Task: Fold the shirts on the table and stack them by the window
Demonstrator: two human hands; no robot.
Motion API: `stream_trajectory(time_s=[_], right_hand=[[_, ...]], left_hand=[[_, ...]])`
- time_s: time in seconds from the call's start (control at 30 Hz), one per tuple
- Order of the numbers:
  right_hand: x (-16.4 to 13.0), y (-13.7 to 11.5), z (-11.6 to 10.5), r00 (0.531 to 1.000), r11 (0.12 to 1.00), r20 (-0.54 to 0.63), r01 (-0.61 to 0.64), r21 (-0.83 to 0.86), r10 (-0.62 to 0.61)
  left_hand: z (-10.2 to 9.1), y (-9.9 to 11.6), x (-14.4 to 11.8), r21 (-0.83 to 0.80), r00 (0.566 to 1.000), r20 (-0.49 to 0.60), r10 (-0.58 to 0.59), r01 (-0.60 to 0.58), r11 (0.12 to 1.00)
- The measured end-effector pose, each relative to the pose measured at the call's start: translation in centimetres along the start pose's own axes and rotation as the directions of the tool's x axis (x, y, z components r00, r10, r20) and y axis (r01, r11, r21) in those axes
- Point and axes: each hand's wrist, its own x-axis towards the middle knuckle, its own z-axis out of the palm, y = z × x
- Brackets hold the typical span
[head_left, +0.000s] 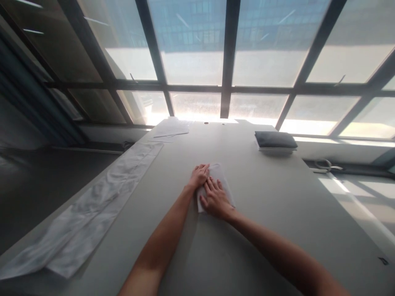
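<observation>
A folded white cloth (222, 179) lies flat on the middle of the pale table (173, 185). My right hand (216, 199) rests palm down on its near part, the fingers spread. At the cloth's left edge, my left hand (200, 174) presses down with its fingers stretched toward the far side. The two hands are close together, and they cover much of the cloth. Neither hand is gripping it.
Along the table's left edge stretches a long wrinkled white cloth (101, 201). Sheets of paper (171, 128) lie at the far left. A stack of folded cloth, dark on top (275, 139), sits at the far right. Windows (193, 68) stand behind the table.
</observation>
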Motion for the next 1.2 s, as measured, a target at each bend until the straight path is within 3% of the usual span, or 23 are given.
stream_trajectory(time_s=[0.1, 0.17, 0.2, 0.3, 0.37, 0.47, 0.53, 0.6, 0.67, 0.77, 0.87, 1.03, 1.2], right_hand=[[-0.6, 4.1, -2.5, 0.974, 0.976, 0.093, 0.199, 0.087, -0.207], [-1.1, 7.6, -4.7, 0.919, 0.928, 0.183, 0.314, 0.199, -0.350], [-1.3, 9.4, -5.9, 0.901, 0.916, 0.226, 0.313, 0.250, -0.370], [-1.9, 14.1, -9.1, 0.939, 0.946, 0.257, 0.153, 0.286, -0.229], [-2.0, 15.5, -10.2, 0.966, 0.969, 0.215, 0.091, 0.229, -0.142], [-1.0, 13.6, -9.2, 0.998, 0.994, -0.019, -0.065, 0.084, 0.067], [0.2, 10.5, -7.0, 0.951, 0.968, -0.180, -0.244, 0.064, 0.252], [1.4, 7.3, -4.4, 0.921, 0.939, -0.188, -0.329, 0.099, 0.342], [2.1, 5.2, -2.3, 0.897, 0.910, -0.162, -0.394, 0.127, 0.411], [2.0, 4.5, -0.9, 0.877, 0.890, -0.161, -0.438, 0.125, 0.454], [1.0, 5.6, -1.1, 0.870, 0.884, -0.158, -0.460, 0.082, 0.467], [-0.7, 7.9, -2.0, 0.852, 0.860, -0.122, -0.511, 0.014, 0.508], [-2.4, 10.6, -2.6, 0.826, 0.831, -0.088, -0.556, 0.037, 0.557]], left_hand=[[0.0, 1.4, -1.6, 0.109, 0.988, -0.075, -0.136, 0.143, 0.984], [0.1, 2.8, -3.6, 0.192, 0.971, -0.122, -0.204, 0.225, 0.955], [0.1, 3.5, -4.7, 0.232, 0.968, -0.134, -0.214, 0.240, 0.943], [-0.7, 4.7, -7.5, 0.317, 0.979, -0.087, -0.186, 0.204, 0.926], [-1.5, 5.1, -8.1, 0.333, 0.984, -0.055, -0.169, 0.177, 0.926], [-1.7, 5.9, -6.7, 0.294, 0.994, -0.103, -0.034, 0.063, 0.954], [-0.8, 6.6, -4.7, 0.242, 0.985, -0.078, 0.155, -0.132, 0.961], [0.8, 6.9, -2.9, 0.196, 0.951, 0.043, 0.307, -0.310, 0.930], [2.3, 6.8, -1.8, 0.180, 0.919, 0.153, 0.364, -0.388, 0.904], [3.5, 5.8, -1.3, 0.197, 0.915, 0.170, 0.365, -0.395, 0.897], [3.5, 5.3, -1.4, 0.203, 0.923, 0.146, 0.357, -0.381, 0.902], [2.6, 5.1, -0.8, 0.181, 0.970, 0.117, 0.213, -0.232, 0.956], [1.8, 2.9, 0.1, 0.148, 0.987, 0.124, 0.106, -0.124, 0.981]])
